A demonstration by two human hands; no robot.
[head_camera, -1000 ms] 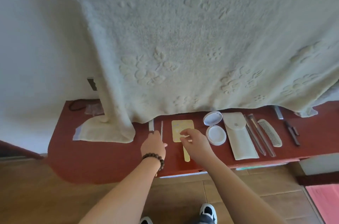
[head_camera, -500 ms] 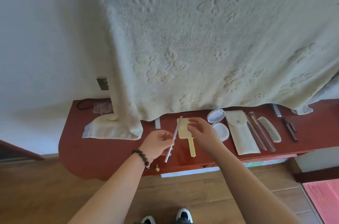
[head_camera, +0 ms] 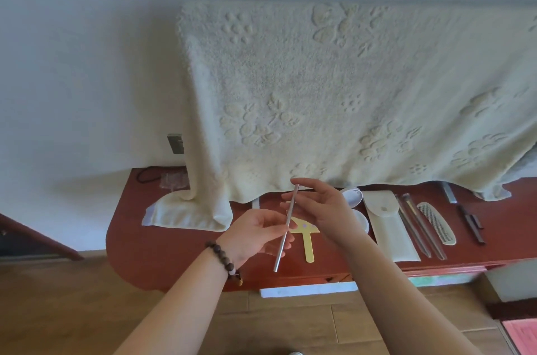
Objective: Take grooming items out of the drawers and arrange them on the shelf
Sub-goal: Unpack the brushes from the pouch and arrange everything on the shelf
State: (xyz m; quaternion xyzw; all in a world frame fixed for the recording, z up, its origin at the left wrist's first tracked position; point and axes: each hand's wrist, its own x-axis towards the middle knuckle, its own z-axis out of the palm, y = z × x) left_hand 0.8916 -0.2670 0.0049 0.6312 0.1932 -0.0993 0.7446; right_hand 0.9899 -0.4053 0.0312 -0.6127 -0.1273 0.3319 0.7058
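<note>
My left hand (head_camera: 255,234) grips a thin silver metal stick (head_camera: 283,247) near its middle and holds it tilted above the red shelf (head_camera: 180,256). My right hand (head_camera: 325,209) pinches the stick's upper end. Under my hands lies a yellow paddle-shaped item (head_camera: 308,244). To the right on the shelf lie an open round white compact (head_camera: 353,197), a white pouch (head_camera: 389,226), two clear tubes with brushes (head_camera: 418,229), a cream comb (head_camera: 437,222) and dark clips (head_camera: 472,222).
A large cream towel (head_camera: 334,99) hangs down the wall and drapes onto the shelf's left part. A drawer front (head_camera: 308,289) is slightly pulled out below the shelf edge. A black cord (head_camera: 146,174) lies at the far left corner. Wooden floor is below.
My left hand lifted the silver stick off the shelf, and my right hand left the yellow item and took the stick's upper end. The camera tilted upward.
</note>
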